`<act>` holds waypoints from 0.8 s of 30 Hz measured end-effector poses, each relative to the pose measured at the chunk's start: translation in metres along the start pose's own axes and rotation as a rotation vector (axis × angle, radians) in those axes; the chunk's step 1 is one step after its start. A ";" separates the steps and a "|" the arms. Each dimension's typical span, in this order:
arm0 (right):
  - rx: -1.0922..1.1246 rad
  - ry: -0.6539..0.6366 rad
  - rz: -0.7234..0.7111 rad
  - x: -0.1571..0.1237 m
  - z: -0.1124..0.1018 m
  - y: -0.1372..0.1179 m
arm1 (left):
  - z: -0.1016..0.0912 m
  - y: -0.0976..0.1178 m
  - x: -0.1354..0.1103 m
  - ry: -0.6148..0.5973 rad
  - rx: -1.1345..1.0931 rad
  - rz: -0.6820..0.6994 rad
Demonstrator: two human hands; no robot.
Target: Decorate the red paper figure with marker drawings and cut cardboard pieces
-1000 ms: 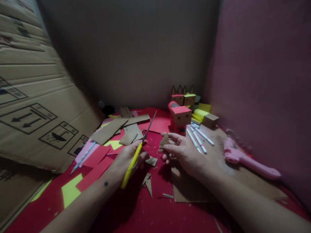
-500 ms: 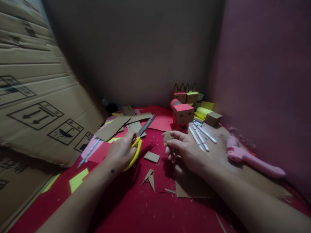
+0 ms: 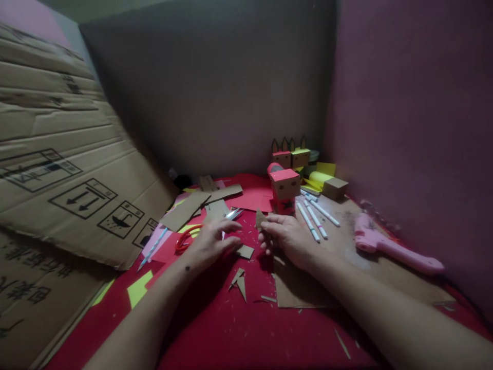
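Observation:
My left hand (image 3: 213, 239) is held over the red table, its thumb and fingers apart and nothing between them. Behind it lies a pair of scissors, partly hidden; the metal blades (image 3: 234, 213) stick out past the fingers, and red-orange loops (image 3: 187, 239) show on the other side. My right hand (image 3: 287, 236) pinches a small pointed piece of cardboard (image 3: 259, 217) upright between thumb and fingers. Under the left fingertips is a small rectangular cardboard piece (image 3: 245, 251). Thin pointed cardboard scraps (image 3: 241, 285) lie nearer to me.
A red-topped cardboard-headed figure (image 3: 285, 186) stands ahead, with two eared box heads (image 3: 290, 155) behind it. Markers (image 3: 318, 213) and a pink glue gun (image 3: 389, 246) lie on the cardboard sheet (image 3: 308, 288) at right. A large carton (image 3: 73, 174) leans at left.
My left hand has let go of the scissors, which now lie on the table, and has moved right with its fingers apart. My right hand has kept the cardboard piece, now turned.

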State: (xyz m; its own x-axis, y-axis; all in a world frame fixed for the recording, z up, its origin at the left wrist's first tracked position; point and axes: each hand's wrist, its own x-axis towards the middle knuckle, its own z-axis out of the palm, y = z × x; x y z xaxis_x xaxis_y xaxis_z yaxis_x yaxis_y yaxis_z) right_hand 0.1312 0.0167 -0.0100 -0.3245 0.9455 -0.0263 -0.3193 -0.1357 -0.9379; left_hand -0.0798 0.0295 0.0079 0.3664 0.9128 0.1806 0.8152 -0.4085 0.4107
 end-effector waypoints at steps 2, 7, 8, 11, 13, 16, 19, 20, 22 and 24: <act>-0.019 -0.006 -0.024 0.000 0.000 0.000 | 0.007 0.005 0.003 -0.107 -0.107 0.068; -0.077 0.008 -0.054 0.001 -0.001 0.001 | 0.012 0.005 0.006 -0.190 -0.135 0.006; -0.083 0.018 -0.055 0.001 -0.002 0.001 | 0.012 0.005 0.005 -0.191 -0.145 -0.012; -0.098 0.048 -0.060 0.002 -0.001 0.001 | 0.008 0.007 0.000 -0.206 -0.189 -0.042; -0.102 0.055 -0.057 0.002 -0.001 0.001 | 0.006 0.009 -0.003 -0.226 -0.223 -0.048; -0.091 0.049 -0.044 0.002 0.000 -0.001 | 0.005 0.010 -0.005 -0.232 -0.268 -0.074; -0.067 0.049 -0.045 0.001 0.002 -0.002 | 0.006 0.010 -0.005 -0.184 -0.330 -0.130; -0.056 0.050 -0.048 0.001 0.002 -0.003 | 0.006 0.010 -0.006 -0.170 -0.360 -0.152; -0.030 0.052 -0.050 0.001 0.002 -0.003 | 0.005 0.013 -0.006 -0.159 -0.435 -0.190; 0.000 0.054 -0.047 0.001 0.000 -0.003 | 0.000 0.016 -0.006 -0.167 -0.516 -0.211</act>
State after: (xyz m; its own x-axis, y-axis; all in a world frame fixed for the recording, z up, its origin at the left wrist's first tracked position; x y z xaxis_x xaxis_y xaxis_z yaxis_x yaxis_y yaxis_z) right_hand 0.1314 0.0179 -0.0071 -0.2604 0.9655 -0.0012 -0.3328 -0.0909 -0.9386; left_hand -0.0683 0.0178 0.0134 0.3196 0.9443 -0.0791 0.5695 -0.1246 0.8125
